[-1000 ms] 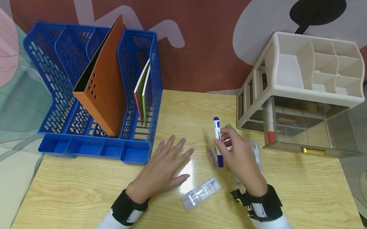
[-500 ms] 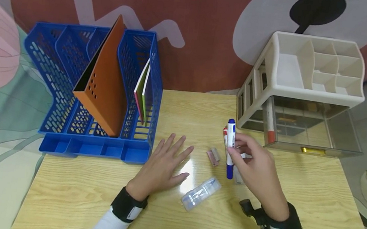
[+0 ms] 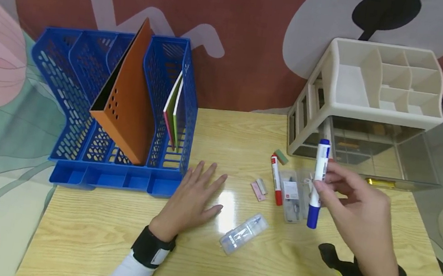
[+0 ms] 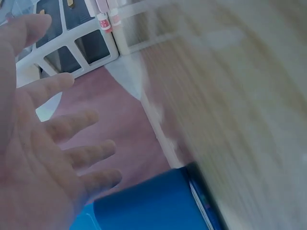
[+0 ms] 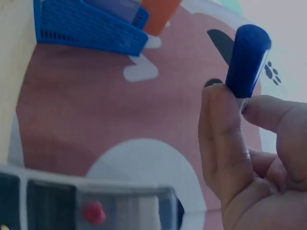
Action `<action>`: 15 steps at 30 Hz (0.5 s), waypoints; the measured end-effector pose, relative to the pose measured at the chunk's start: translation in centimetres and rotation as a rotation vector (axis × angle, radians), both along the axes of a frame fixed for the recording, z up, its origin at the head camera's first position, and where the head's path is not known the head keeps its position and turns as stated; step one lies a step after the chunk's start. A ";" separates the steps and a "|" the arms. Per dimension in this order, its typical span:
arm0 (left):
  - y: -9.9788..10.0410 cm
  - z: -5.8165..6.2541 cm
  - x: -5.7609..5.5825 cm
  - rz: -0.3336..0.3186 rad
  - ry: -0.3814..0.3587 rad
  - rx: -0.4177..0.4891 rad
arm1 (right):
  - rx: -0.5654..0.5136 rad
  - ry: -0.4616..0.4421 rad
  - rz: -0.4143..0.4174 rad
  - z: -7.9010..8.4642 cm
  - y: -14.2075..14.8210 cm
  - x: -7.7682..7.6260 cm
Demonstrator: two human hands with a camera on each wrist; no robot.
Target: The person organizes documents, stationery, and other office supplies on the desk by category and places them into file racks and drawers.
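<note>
A blue-capped white marker (image 3: 318, 181) is pinched between the thumb and fingers of my right hand (image 3: 361, 208), held up in front of the pulled-out clear drawer (image 3: 415, 164). In the right wrist view the marker's blue end (image 5: 248, 60) sticks up past the fingertips. My left hand (image 3: 191, 200) lies on the table with its fingers spread, beside the blue file rack. The left wrist view shows this hand (image 4: 43, 148) with nothing in it. Between the hands lie a red marker (image 3: 276, 179), a pink-and-white eraser (image 3: 258, 189) and a clear plastic case (image 3: 243, 233).
The blue file rack (image 3: 118, 178) at the left holds an orange folder (image 3: 131, 100) and thin notebooks (image 3: 173, 109). A white desk organizer (image 3: 384, 115) stands back right. A green block (image 3: 281, 157) and clear packets (image 3: 291, 200) lie before it.
My right hand has moved right with the blue-capped marker, from above the erasers toward the drawer. The red marker and packets have come into view. The left hand has barely shifted.
</note>
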State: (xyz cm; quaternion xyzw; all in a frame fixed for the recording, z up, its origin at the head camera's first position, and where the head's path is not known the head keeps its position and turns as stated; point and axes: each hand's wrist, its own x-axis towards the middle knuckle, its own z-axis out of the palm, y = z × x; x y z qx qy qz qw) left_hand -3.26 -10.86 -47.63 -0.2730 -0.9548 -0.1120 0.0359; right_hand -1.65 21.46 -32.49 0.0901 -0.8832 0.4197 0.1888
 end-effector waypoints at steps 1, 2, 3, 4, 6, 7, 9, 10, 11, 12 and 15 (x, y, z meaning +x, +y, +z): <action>-0.1 -0.1 0.0 0.005 -0.005 -0.004 | 0.003 0.001 -0.014 0.2 0.3 -0.1; -0.2 -0.1 0.0 0.010 -0.008 -0.004 | 0.007 -0.002 -0.029 0.3 0.6 -0.2; -0.3 -0.2 0.0 0.013 -0.012 -0.004 | 0.011 -0.009 -0.043 0.5 0.9 -0.3; -0.3 -0.2 0.0 0.016 -0.015 -0.004 | 0.017 -0.016 -0.056 0.6 1.2 -0.4; -0.4 -0.1 0.0 0.019 -0.017 -0.006 | 0.027 -0.037 -0.080 0.8 1.7 -0.5; -0.4 -0.1 0.0 0.019 -0.015 -0.008 | 0.036 -0.041 -0.087 1.0 1.9 -0.6; -0.5 -0.1 -0.1 0.015 -0.009 -0.007 | 0.058 -0.054 -0.099 1.2 2.5 -0.9; -0.5 0.0 -0.1 0.012 -0.004 -0.007 | 0.068 -0.052 -0.100 1.3 2.7 -1.1; -0.5 0.0 -0.1 0.010 0.000 -0.006 | 0.077 -0.051 -0.101 1.4 3.0 -1.3; -0.5 0.0 -0.1 0.007 0.004 -0.005 | 0.087 -0.050 -0.100 1.5 3.3 -1.5; -0.6 0.1 -0.1 0.003 0.018 -0.006 | 0.123 -0.052 -0.095 1.7 4.0 -2.1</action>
